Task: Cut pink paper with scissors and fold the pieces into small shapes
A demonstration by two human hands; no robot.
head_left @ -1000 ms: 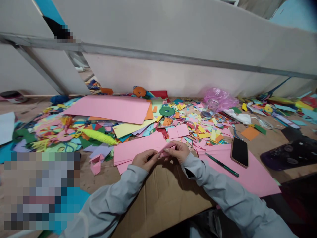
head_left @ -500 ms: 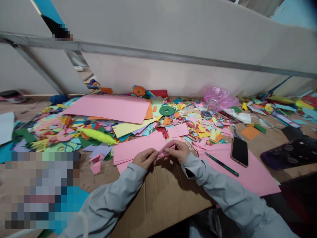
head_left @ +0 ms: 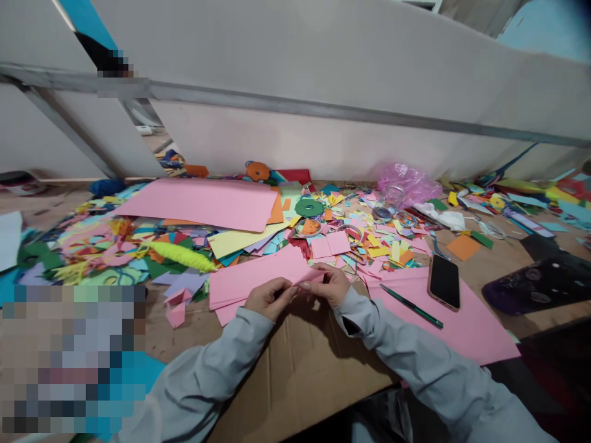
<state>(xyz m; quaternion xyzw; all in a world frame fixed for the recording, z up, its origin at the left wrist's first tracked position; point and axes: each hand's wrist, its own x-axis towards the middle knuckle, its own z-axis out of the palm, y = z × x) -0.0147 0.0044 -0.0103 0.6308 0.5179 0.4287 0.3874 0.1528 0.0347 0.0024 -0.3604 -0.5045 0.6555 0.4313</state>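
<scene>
A small piece of folded pink paper (head_left: pixel 312 277) is pinched between my two hands, above a sheet of brown cardboard (head_left: pixel 295 369). My left hand (head_left: pixel 271 296) grips its left end with thumb and fingers. My right hand (head_left: pixel 330 285) has the other end, thumb on the near side. Fingers cover part of the paper, so its exact shape is hard to make out. Just behind and to the left lie larger pink sheets (head_left: pixel 252 277). A small folded pink paper shape (head_left: pixel 178 306) sits on the table to the left.
On the right, a green pen (head_left: pixel 410 305) and a phone (head_left: pixel 444 282) rest on a big pink sheet (head_left: pixel 480 335). Colourful paper scraps (head_left: pixel 369 237), a yellow-green yarn bundle (head_left: pixel 180 255) and a pink plastic bag (head_left: pixel 409 184) spread along the back, below a pale panel (head_left: pixel 323 141).
Both hands stay on the pink paper, whose visible part lies flatter and slightly differently angled between the fingers. The whole view has shifted slightly.
</scene>
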